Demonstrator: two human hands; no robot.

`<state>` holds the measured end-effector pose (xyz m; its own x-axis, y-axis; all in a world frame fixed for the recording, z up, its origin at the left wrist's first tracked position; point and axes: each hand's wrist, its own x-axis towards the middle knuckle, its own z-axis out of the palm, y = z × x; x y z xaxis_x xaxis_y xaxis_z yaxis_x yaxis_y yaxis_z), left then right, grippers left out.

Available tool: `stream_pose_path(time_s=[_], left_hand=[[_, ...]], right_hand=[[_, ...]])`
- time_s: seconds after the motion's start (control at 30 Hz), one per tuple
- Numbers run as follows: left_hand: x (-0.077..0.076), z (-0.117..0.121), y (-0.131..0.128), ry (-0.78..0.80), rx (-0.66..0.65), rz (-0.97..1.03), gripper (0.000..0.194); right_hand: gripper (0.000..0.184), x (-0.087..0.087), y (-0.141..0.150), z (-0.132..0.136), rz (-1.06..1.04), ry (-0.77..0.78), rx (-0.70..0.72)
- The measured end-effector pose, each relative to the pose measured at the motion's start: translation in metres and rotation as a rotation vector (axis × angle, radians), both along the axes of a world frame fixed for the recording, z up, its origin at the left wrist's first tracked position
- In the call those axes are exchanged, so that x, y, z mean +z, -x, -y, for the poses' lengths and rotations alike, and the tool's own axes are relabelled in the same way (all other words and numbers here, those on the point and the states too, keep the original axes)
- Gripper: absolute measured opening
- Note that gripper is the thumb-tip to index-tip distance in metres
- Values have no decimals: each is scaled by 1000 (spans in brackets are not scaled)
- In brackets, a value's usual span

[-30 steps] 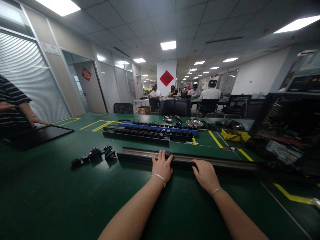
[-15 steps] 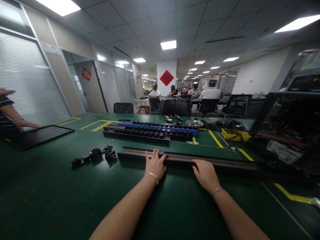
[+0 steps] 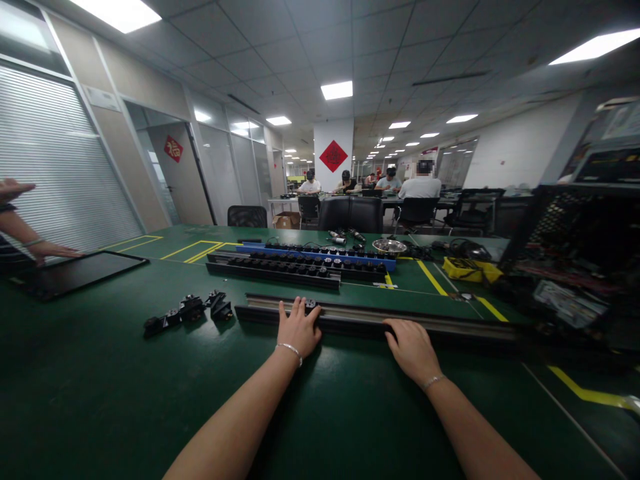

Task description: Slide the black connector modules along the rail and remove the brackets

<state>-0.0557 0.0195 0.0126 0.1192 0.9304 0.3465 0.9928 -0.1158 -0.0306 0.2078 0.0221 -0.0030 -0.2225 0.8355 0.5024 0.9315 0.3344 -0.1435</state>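
A long black rail (image 3: 360,321) lies across the green table in front of me. My left hand (image 3: 298,329) rests on its near edge towards the left end, fingers stretched over a small black part (image 3: 311,305) sitting in the rail's channel. My right hand (image 3: 411,347) lies further right on the rail, its fingers curled over the rail's front edge. To the left of the rail several loose black clip parts (image 3: 186,311) lie on the table.
Behind the rail lie a black rail and a blue rail (image 3: 320,257) filled with black parts, then a metal bowl (image 3: 389,246) and a yellow bag (image 3: 467,269). A co-worker's hand (image 3: 50,250) rests on a black panel (image 3: 75,271) at far left. An open machine frame (image 3: 575,260) stands right.
My left hand has slid to the left along the rail, the small black part with it. The co-worker at the far left has drawn back, only the forearm showing. My right hand has stayed put.
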Motion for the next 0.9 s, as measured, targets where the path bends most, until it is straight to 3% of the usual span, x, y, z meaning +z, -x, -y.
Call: stream_pose_path(time_s=[0.9], left_hand=[[3,0,52,-13,61,-54,48]], right_hand=[[27,-1,-1,-1,-15,2,14]])
